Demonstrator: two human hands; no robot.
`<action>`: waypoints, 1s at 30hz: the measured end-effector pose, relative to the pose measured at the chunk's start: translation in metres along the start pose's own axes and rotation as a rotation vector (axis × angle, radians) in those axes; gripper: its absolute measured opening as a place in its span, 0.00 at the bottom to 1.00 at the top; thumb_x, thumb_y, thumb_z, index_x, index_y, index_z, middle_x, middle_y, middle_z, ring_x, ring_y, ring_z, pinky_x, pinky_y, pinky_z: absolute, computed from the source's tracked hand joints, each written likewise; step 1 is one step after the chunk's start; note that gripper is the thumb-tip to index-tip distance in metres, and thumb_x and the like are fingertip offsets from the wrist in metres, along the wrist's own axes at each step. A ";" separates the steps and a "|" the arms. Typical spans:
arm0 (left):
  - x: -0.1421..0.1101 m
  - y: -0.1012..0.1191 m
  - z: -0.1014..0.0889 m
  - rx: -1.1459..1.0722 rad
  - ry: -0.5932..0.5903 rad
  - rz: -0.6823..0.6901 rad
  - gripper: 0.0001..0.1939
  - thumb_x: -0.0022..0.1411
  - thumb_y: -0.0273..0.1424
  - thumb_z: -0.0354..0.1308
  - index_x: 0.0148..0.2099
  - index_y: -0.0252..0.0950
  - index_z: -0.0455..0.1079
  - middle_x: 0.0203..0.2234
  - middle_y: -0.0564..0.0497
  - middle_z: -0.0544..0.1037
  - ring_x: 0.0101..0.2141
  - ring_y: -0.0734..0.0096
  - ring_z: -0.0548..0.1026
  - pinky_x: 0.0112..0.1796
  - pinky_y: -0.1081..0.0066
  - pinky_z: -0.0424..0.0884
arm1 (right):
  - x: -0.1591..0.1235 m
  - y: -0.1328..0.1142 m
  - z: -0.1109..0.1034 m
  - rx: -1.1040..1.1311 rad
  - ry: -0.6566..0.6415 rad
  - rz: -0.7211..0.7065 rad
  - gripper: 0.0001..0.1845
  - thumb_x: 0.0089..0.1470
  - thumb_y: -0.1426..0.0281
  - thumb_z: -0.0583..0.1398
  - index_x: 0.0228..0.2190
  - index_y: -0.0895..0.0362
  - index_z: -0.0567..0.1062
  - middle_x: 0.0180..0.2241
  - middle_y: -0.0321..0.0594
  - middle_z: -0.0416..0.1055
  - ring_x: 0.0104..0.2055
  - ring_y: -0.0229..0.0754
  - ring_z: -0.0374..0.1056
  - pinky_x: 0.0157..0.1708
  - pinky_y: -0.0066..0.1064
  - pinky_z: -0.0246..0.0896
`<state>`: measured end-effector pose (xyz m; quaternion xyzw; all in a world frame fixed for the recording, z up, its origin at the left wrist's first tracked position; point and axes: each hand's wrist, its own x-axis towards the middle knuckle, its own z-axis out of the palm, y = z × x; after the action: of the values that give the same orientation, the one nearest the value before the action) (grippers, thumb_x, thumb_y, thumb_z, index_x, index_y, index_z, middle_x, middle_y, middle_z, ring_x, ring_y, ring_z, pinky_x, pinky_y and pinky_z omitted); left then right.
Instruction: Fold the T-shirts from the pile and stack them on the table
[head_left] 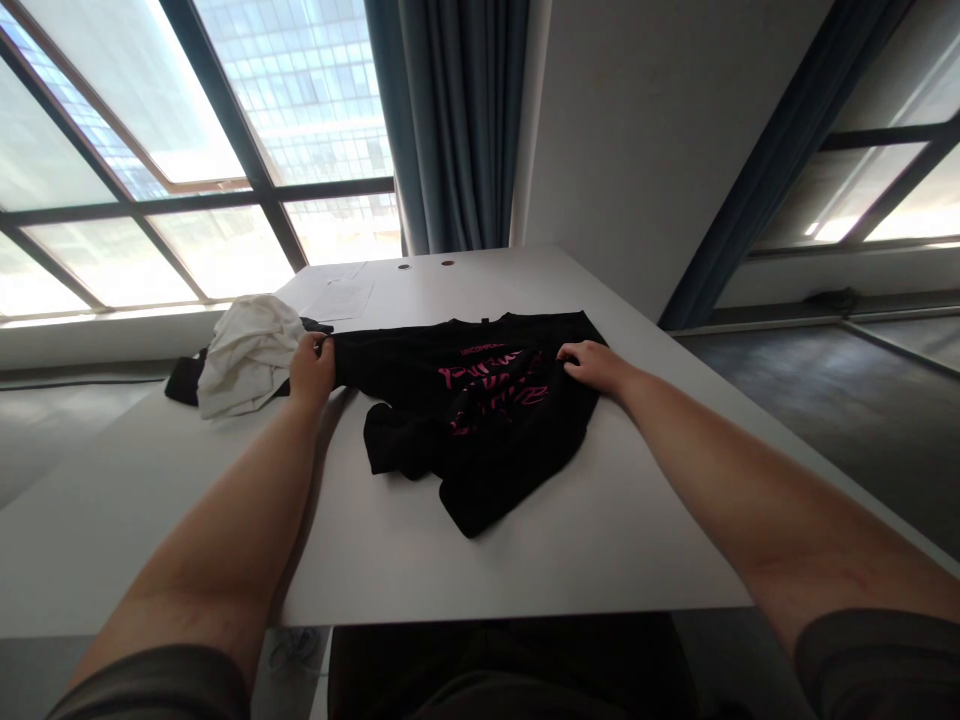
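Observation:
A black T-shirt [480, 420] with pink lettering lies rumpled on the white table [525, 560]. My left hand [311, 368] is closed, pinching the shirt's left edge. My right hand [592, 365] rests on the shirt's right side with fingers curled into the cloth. Both arms reach forward over the table.
A crumpled white garment [247, 352] sits just left of my left hand, over a dark piece of cloth [184, 380]. A sheet of paper [341, 297] lies further back. Windows, a blue curtain [457, 120] and a white wall stand behind the table.

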<state>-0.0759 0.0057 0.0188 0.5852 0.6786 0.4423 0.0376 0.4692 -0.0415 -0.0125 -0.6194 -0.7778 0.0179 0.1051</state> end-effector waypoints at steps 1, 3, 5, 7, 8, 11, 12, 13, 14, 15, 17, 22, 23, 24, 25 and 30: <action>-0.001 -0.002 -0.001 0.016 -0.011 0.003 0.15 0.71 0.40 0.52 0.53 0.41 0.72 0.43 0.46 0.80 0.45 0.58 0.77 0.52 0.63 0.71 | 0.000 0.000 0.000 0.000 0.000 -0.002 0.16 0.62 0.75 0.58 0.48 0.58 0.81 0.43 0.41 0.77 0.50 0.45 0.71 0.52 0.28 0.62; -0.003 -0.008 -0.005 0.081 -0.038 0.036 0.16 0.70 0.41 0.54 0.54 0.43 0.72 0.41 0.48 0.81 0.43 0.59 0.78 0.50 0.64 0.71 | -0.001 -0.001 -0.001 -0.003 0.001 -0.004 0.16 0.62 0.75 0.58 0.48 0.57 0.81 0.43 0.41 0.77 0.50 0.46 0.70 0.52 0.29 0.62; -0.004 -0.012 -0.009 0.171 -0.058 0.099 0.17 0.69 0.43 0.56 0.56 0.45 0.72 0.43 0.48 0.82 0.42 0.59 0.79 0.50 0.63 0.72 | -0.001 -0.001 -0.001 -0.005 0.001 -0.007 0.16 0.62 0.75 0.58 0.48 0.58 0.81 0.44 0.41 0.77 0.50 0.46 0.71 0.51 0.29 0.62; -0.004 -0.016 -0.012 0.235 -0.054 0.164 0.17 0.68 0.43 0.56 0.56 0.45 0.73 0.45 0.48 0.82 0.44 0.56 0.79 0.51 0.62 0.72 | -0.001 0.000 -0.001 -0.003 0.002 -0.007 0.16 0.62 0.74 0.58 0.49 0.58 0.81 0.44 0.41 0.77 0.48 0.45 0.71 0.51 0.29 0.62; -0.003 -0.018 -0.012 0.245 -0.041 0.199 0.17 0.69 0.43 0.55 0.55 0.45 0.74 0.46 0.47 0.82 0.46 0.55 0.79 0.52 0.61 0.71 | 0.000 0.000 -0.001 -0.001 0.002 -0.004 0.16 0.62 0.74 0.58 0.49 0.58 0.81 0.43 0.41 0.77 0.48 0.45 0.71 0.51 0.29 0.62; 0.003 -0.022 -0.009 0.244 -0.019 0.231 0.19 0.70 0.42 0.50 0.55 0.43 0.74 0.46 0.44 0.82 0.50 0.53 0.77 0.54 0.60 0.71 | 0.000 0.001 0.000 -0.001 -0.003 -0.001 0.16 0.62 0.73 0.58 0.48 0.57 0.81 0.43 0.41 0.77 0.48 0.45 0.71 0.51 0.29 0.62; 0.005 -0.024 -0.007 0.257 -0.061 0.195 0.20 0.70 0.43 0.49 0.56 0.42 0.74 0.46 0.43 0.82 0.50 0.52 0.77 0.54 0.59 0.71 | 0.000 0.001 0.000 -0.001 -0.003 -0.002 0.16 0.61 0.73 0.58 0.48 0.57 0.81 0.43 0.41 0.77 0.49 0.45 0.71 0.51 0.29 0.62; 0.008 -0.026 -0.005 0.280 -0.130 0.145 0.22 0.70 0.45 0.49 0.57 0.42 0.74 0.47 0.42 0.82 0.50 0.50 0.78 0.54 0.57 0.72 | 0.000 0.001 0.000 -0.001 -0.001 -0.002 0.16 0.61 0.73 0.58 0.48 0.57 0.81 0.43 0.41 0.77 0.49 0.45 0.71 0.51 0.29 0.62; 0.011 -0.029 -0.002 0.314 -0.214 0.098 0.24 0.69 0.48 0.49 0.56 0.42 0.74 0.48 0.41 0.82 0.49 0.48 0.78 0.54 0.55 0.72 | 0.000 0.001 0.000 0.000 0.002 -0.005 0.16 0.61 0.73 0.58 0.48 0.57 0.81 0.43 0.41 0.77 0.49 0.45 0.71 0.51 0.29 0.62; 0.014 -0.032 -0.001 0.353 -0.294 0.064 0.26 0.68 0.51 0.48 0.54 0.41 0.76 0.48 0.40 0.82 0.50 0.46 0.78 0.54 0.54 0.72 | 0.000 0.001 0.000 0.003 0.004 -0.009 0.16 0.61 0.73 0.57 0.48 0.57 0.81 0.43 0.41 0.77 0.49 0.45 0.71 0.51 0.29 0.63; 0.019 -0.040 -0.002 0.409 -0.376 0.051 0.29 0.67 0.54 0.47 0.46 0.39 0.79 0.48 0.37 0.81 0.50 0.43 0.78 0.54 0.52 0.73 | 0.000 0.001 0.000 0.007 0.005 -0.012 0.17 0.61 0.73 0.57 0.47 0.58 0.81 0.43 0.42 0.77 0.48 0.45 0.71 0.51 0.29 0.63; 0.024 -0.066 -0.024 0.114 -0.502 0.038 0.30 0.59 0.60 0.54 0.40 0.39 0.80 0.37 0.47 0.83 0.46 0.54 0.78 0.55 0.61 0.75 | 0.001 0.003 0.002 0.005 0.002 -0.012 0.17 0.61 0.73 0.57 0.48 0.57 0.81 0.43 0.41 0.77 0.49 0.45 0.71 0.52 0.29 0.63; 0.024 -0.071 -0.029 0.002 -0.521 0.008 0.30 0.55 0.60 0.59 0.42 0.40 0.80 0.38 0.49 0.83 0.47 0.55 0.78 0.55 0.63 0.75 | 0.001 0.003 0.002 0.006 0.003 -0.016 0.17 0.61 0.73 0.57 0.48 0.57 0.81 0.43 0.41 0.77 0.49 0.45 0.71 0.52 0.30 0.63; 0.024 -0.075 -0.035 -0.116 -0.529 -0.032 0.31 0.50 0.61 0.64 0.45 0.41 0.80 0.41 0.49 0.83 0.48 0.56 0.78 0.55 0.64 0.76 | 0.002 0.003 0.002 0.008 0.005 -0.020 0.17 0.60 0.73 0.57 0.48 0.57 0.81 0.44 0.41 0.77 0.49 0.45 0.71 0.52 0.30 0.63; 0.023 -0.078 -0.039 -0.230 -0.537 -0.076 0.34 0.46 0.59 0.68 0.48 0.42 0.81 0.45 0.49 0.83 0.50 0.56 0.78 0.55 0.65 0.76 | 0.002 0.003 0.002 0.012 0.007 -0.022 0.17 0.60 0.73 0.57 0.48 0.57 0.81 0.44 0.41 0.77 0.49 0.45 0.71 0.52 0.30 0.63; 0.018 -0.073 -0.047 -0.487 -0.705 -0.145 0.53 0.35 0.44 0.81 0.66 0.47 0.72 0.53 0.46 0.81 0.51 0.58 0.80 0.51 0.69 0.80 | 0.001 0.003 0.001 0.024 0.006 -0.011 0.17 0.60 0.73 0.57 0.47 0.58 0.81 0.44 0.41 0.77 0.48 0.44 0.72 0.51 0.29 0.64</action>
<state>-0.1642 0.0001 0.0091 0.6252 0.5395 0.3590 0.4350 0.4713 -0.0401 -0.0142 -0.6140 -0.7805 0.0246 0.1151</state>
